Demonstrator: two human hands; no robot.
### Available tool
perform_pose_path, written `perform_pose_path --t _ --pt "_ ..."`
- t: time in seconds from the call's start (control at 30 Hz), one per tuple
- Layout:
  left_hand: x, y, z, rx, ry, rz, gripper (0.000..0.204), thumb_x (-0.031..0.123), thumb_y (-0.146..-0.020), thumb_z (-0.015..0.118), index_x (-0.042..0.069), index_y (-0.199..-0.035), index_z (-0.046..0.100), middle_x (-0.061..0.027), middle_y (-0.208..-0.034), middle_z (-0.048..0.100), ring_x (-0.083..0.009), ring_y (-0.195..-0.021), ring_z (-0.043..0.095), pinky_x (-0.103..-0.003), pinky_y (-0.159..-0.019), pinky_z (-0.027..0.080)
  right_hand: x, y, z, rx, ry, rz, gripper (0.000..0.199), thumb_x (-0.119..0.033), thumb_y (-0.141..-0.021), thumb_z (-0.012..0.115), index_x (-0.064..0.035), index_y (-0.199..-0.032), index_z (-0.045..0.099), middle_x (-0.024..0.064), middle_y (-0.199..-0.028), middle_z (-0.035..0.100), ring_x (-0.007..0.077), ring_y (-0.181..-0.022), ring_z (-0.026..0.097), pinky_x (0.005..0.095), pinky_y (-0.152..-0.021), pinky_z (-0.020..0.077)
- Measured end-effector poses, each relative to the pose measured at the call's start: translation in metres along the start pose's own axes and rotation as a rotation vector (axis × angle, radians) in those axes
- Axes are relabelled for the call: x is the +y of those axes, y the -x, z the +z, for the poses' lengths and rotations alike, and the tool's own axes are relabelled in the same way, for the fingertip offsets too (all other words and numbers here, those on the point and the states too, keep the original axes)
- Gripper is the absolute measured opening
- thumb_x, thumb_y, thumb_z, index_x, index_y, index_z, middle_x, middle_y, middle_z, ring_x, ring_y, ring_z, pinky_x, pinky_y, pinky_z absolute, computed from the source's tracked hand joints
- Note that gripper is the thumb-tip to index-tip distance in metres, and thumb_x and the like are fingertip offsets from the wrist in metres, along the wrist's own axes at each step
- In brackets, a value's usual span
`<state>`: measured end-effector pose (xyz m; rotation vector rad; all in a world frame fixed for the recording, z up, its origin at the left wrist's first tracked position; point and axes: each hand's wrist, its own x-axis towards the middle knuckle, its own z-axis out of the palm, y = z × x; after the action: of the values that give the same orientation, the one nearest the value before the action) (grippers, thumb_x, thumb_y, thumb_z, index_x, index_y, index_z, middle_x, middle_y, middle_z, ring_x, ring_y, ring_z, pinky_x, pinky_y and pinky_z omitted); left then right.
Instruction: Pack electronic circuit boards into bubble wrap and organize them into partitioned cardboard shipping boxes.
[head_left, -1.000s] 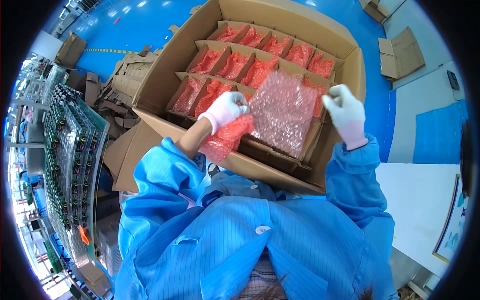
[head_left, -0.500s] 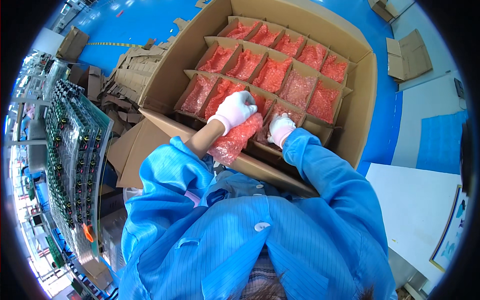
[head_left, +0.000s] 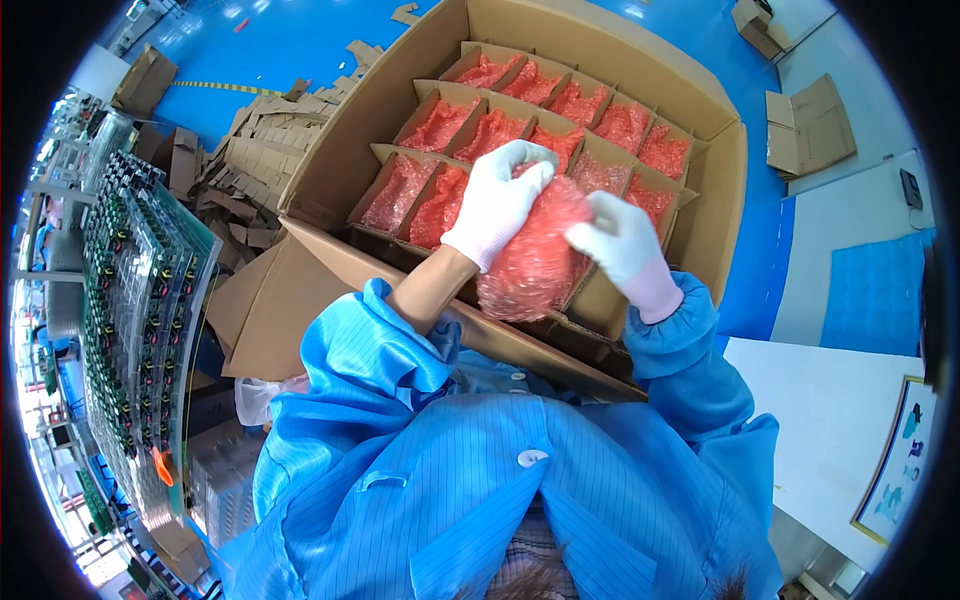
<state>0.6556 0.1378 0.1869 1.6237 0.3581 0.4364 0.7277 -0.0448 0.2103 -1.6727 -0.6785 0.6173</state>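
Note:
A pink bubble-wrap bag (head_left: 530, 262) is held over the near side of a divided carton. My white-gloved left hand (head_left: 503, 195) grips it from the left, thumb and fingers pressed together near its top. At the bag's upper right edge is my right hand (head_left: 625, 245), also gloved, its fingers bent in against the wrap and slightly blurred. What the bag contains cannot be made out. Other pink bubble-wrap packs (head_left: 440, 125) fill the carton's cells beyond my hands, some hidden behind the raised bag.
The large open cardboard box (head_left: 715, 210) has cardboard dividers (head_left: 430, 158) inside. Flattened cardboard (head_left: 265, 150) is piled to its left. A rack of green circuit boards (head_left: 150, 300) stands at far left. To the right are a white panel (head_left: 800, 420) and another open carton (head_left: 815, 125).
My left hand has lifted the bag up and rightward over the cells. My right hand has come out of a near cell and moved up to the bag's right edge.

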Motion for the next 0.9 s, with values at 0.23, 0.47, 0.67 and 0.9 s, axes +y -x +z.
perform_pose_path --t 0.23,0.47,0.67,0.9 --pt "0.007 0.013 -0.004 0.138 0.234 -0.062 0.03 0.021 -0.083 0.062 0.0 -0.104 0.059 -0.011 -0.094 0.062 -0.0165 -0.081 0.058 -0.027 -0.08 0.047 0.028 0.012 -0.046 0.364 -0.254 -0.054 0.016 -0.009 -0.084 0.053 -0.0004 -0.097 0.056 0.0032 -0.083 0.058 0.008 -0.072 0.048 0.0183 -0.065 0.0385" --pt "0.01 0.036 0.027 -0.077 0.001 0.106 0.033 0.02 -0.079 0.068 -0.001 -0.101 0.058 -0.0089 -0.088 0.06 -0.0138 -0.076 0.056 -0.025 -0.073 0.047 -0.007 0.028 -0.018 0.345 0.06 -0.091 0.013 -0.006 -0.082 0.054 -0.001 -0.092 0.057 0.0017 -0.077 0.056 0.0069 -0.069 0.045 0.0182 -0.064 0.0374" --pt "0.009 0.017 -0.004 -0.222 0.519 -0.126 0.036 0.019 -0.076 0.07 -0.001 -0.102 0.057 -0.0098 -0.093 0.059 -0.0139 -0.08 0.054 -0.026 -0.075 0.045 -0.022 0.039 -0.04 0.102 -0.017 0.011 0.019 -0.009 -0.083 0.055 0.0003 -0.099 0.058 0.0034 -0.082 0.058 0.0085 -0.075 0.048 0.0191 -0.069 0.0396" --pt "0.02 0.015 -0.002 -0.397 0.533 -0.019 0.034 0.017 -0.076 0.069 -0.001 -0.103 0.057 -0.0116 -0.098 0.057 -0.0166 -0.086 0.054 -0.026 -0.079 0.043 0.002 0.023 -0.039 0.086 -0.339 0.001 0.023 -0.013 -0.085 0.054 0.0006 -0.103 0.059 0.0047 -0.088 0.061 0.0106 -0.077 0.052 0.0212 -0.071 0.0412"
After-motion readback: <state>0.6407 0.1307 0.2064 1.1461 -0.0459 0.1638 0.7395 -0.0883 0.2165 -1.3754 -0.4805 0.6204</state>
